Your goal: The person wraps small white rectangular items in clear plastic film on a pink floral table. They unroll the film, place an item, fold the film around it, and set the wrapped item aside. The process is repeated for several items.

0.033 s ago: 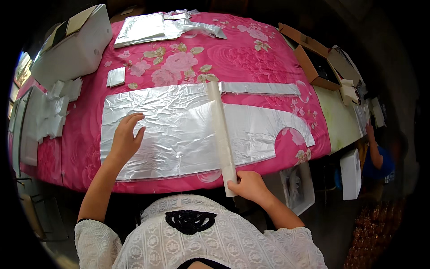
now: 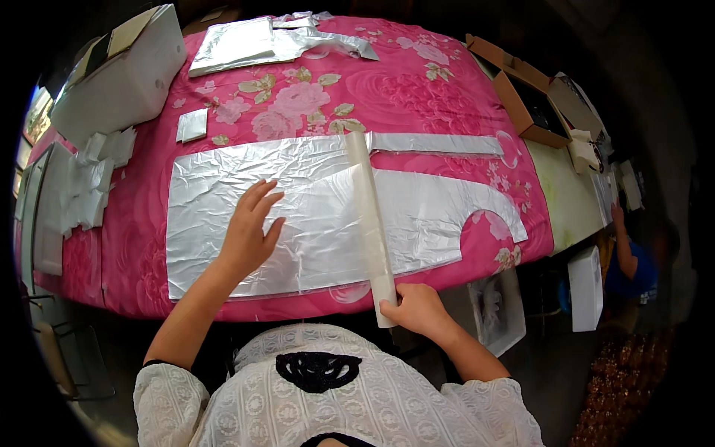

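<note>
A wrinkled silver plastic sheet (image 2: 205, 216) lies flat on the pink flowered cloth. Its right end has a curved cut-out and a narrow strip along the far side. Across the sheet, from far to near, lies a pale translucent tube (image 2: 370, 223), its near end jutting past the table edge. My right hand (image 2: 421, 309) grips that near end. With fingers apart and nothing in it, my left hand (image 2: 252, 232) is over the middle of the sheet; whether it touches I cannot tell.
More folded silver sheets (image 2: 238, 46) are stacked at the far side, with a small folded silver packet (image 2: 192, 126) nearer. A white foam box (image 2: 123, 89) and pale folded pieces (image 2: 89, 186) are at left. Open cardboard boxes (image 2: 525, 108) sit at right, where another person's arm (image 2: 624, 246) shows.
My left hand has moved to the right over the silver sheet, its fingers spreading a little. The right hand keeps its grip on the tube, which has hardly moved.
</note>
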A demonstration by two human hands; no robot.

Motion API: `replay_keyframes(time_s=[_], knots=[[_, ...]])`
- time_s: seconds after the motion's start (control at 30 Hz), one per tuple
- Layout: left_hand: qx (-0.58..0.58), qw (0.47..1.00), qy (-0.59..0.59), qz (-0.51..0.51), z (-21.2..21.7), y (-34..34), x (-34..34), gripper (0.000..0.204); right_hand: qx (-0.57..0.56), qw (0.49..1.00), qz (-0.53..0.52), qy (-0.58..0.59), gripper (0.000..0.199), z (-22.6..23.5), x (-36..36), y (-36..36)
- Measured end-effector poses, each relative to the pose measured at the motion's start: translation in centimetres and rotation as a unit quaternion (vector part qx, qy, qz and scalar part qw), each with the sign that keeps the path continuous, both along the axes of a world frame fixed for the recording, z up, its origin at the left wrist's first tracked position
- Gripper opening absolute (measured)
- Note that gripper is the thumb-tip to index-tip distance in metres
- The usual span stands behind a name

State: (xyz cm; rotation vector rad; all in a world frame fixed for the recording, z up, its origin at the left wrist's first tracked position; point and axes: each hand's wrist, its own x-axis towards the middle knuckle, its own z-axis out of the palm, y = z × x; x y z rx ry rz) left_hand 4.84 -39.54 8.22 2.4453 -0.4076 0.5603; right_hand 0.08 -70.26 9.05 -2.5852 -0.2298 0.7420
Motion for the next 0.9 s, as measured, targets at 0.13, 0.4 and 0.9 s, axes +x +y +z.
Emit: replay_keyframes(time_s=[0.13, 0.4, 0.9], knots=[[-0.063, 0.991, 0.071, -0.089, -3.4, -8.5, 1.0, 0.053, -0.020, 1.000, 0.018, 0.013, 0.048, 0.5, 0.8, -0.1], [0.101, 0.987, 0.102, -0.067, -5.9, -11.7, 1.4, 0.066, 0.069, 0.991, 0.042, 0.107, 0.055, 0.8, 3.1, -0.9], [0.136, 0.981, 0.117, -0.071, -6.1, -11.7, 1.7, 0.074, 0.504, 0.814, -0.248, 0.146, 0.035, -4.3, 23.8, 5.7]])
